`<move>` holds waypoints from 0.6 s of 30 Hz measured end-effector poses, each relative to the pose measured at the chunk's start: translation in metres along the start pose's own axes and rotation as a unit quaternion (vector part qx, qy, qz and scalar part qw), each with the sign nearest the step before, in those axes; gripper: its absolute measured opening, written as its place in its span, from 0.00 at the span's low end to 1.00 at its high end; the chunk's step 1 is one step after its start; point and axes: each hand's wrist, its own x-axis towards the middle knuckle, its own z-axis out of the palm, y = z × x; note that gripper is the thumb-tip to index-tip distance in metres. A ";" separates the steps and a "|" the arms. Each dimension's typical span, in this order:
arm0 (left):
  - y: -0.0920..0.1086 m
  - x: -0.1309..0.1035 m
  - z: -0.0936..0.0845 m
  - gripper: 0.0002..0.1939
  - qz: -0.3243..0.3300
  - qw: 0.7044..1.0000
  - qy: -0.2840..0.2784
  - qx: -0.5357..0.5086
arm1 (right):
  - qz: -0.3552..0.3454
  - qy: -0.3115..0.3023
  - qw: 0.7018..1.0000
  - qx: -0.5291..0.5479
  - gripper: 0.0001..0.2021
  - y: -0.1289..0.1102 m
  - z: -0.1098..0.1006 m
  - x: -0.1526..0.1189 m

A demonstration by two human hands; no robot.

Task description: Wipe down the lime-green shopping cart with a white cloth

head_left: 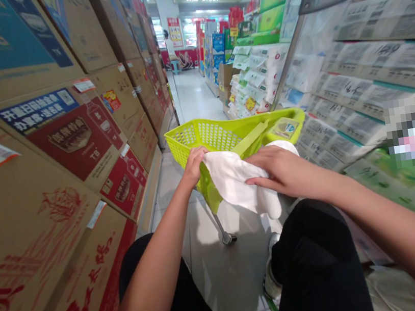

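A white cloth (234, 180) hangs between my two hands at the near edge of a yellow-green shopping basket cart (207, 129). My left hand (195, 163) has its fingers closed at the cart's rim, pinching the cloth's upper left corner. On the other side, my right hand (275, 169) is closed on the cloth, its thumb and fingers pressed over the folds. Part of the cloth shows beyond my right hand, and its lower end droops below the rim. A small label (284, 128) lies on the cart's right end.
Stacked cardboard boxes (74, 138) line the left side. Packaged paper goods (373, 70) fill the right, with a grey-handled metal bar (290, 61) in front. A caster wheel (228, 238) stands on the tiled floor (225, 281). A person (170, 47) is far down the aisle.
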 end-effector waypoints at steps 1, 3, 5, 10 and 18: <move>-0.004 0.002 0.002 0.21 -0.013 1.000 0.008 -0.009 | -0.018 0.004 1.000 0.023 0.23 0.004 -0.003 -0.002; -0.012 0.006 0.006 0.20 -0.034 0.998 0.033 -0.046 | -0.041 0.034 0.998 0.038 0.22 0.014 -0.005 -0.009; -0.020 0.008 0.009 0.21 -0.039 0.993 0.060 -0.096 | -0.050 0.073 0.995 0.034 0.21 0.029 -0.003 -0.016; -0.032 0.010 0.004 0.22 -0.041 0.985 0.088 -0.141 | -0.038 0.100 0.994 -0.001 0.21 0.077 -0.007 -0.023; -0.032 0.008 0.000 0.22 -0.026 0.982 0.105 -0.158 | -0.087 0.023 0.996 -0.025 0.20 0.076 -0.027 0.004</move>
